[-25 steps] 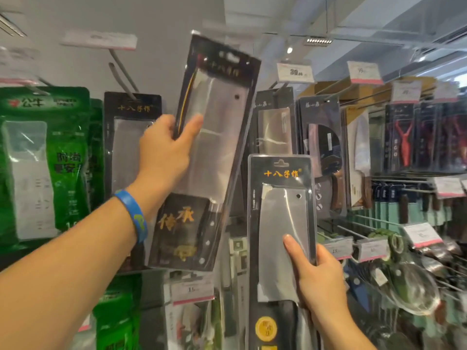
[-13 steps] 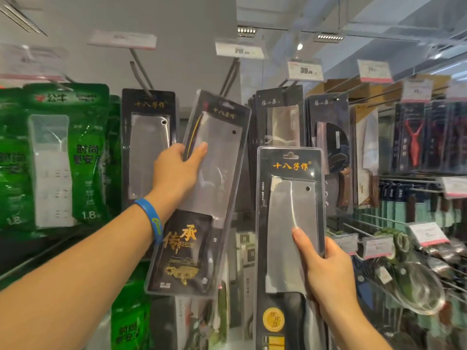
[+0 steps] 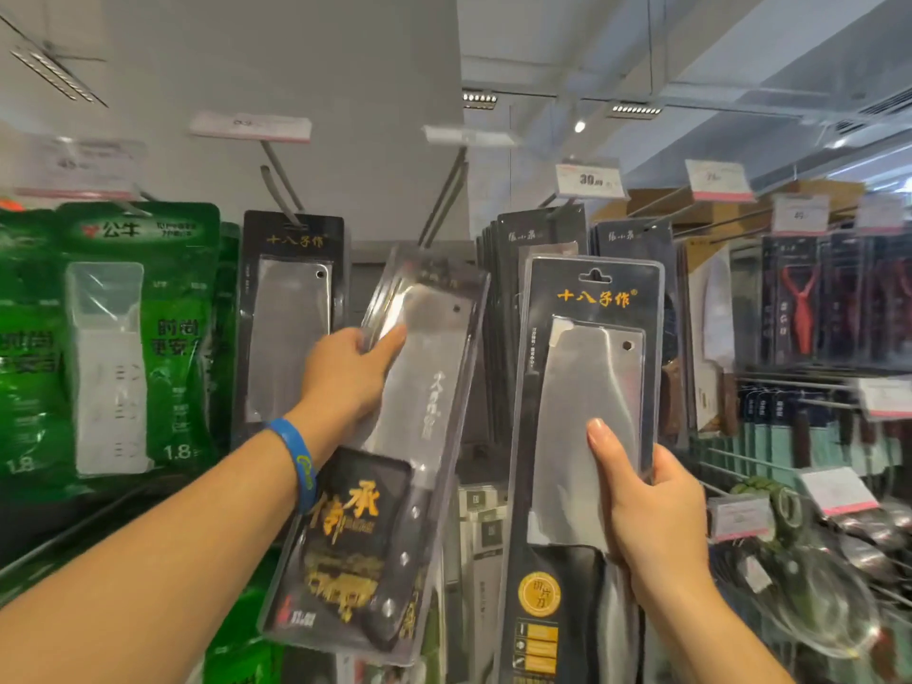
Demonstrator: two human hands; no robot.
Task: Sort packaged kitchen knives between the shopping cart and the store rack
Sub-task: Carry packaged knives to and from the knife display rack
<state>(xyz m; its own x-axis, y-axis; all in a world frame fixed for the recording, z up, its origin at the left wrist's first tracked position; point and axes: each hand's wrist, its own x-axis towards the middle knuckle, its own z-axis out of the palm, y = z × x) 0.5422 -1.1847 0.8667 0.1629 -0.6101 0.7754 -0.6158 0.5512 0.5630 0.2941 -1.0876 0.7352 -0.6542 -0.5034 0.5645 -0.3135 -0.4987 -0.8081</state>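
My left hand [image 3: 348,375] grips a packaged cleaver [image 3: 395,486] by its left edge, thumb across the blister front. This pack is tilted, its top leaning right, below a bare rack hook [image 3: 444,195]. My right hand [image 3: 646,496] holds a second packaged cleaver [image 3: 582,387] upright by its right edge, thumb on the blade's blister. It has a black card with gold characters and a hang hole at its top. A third cleaver pack [image 3: 291,313] hangs on the hook to the left. The shopping cart is out of view.
Green packaged goods [image 3: 123,338] hang at the left. Dark knife packs [image 3: 538,239] fill the hooks behind my right hand's pack, with more knives and red peelers [image 3: 802,313] at the right. Price tags [image 3: 587,180] jut from the hook ends. Ladles [image 3: 814,599] hang at lower right.
My left hand has lowered its tilted cleaver pack from high above the hooks to below the bare hook. The right hand's pack has stayed upright, rising slightly in view.
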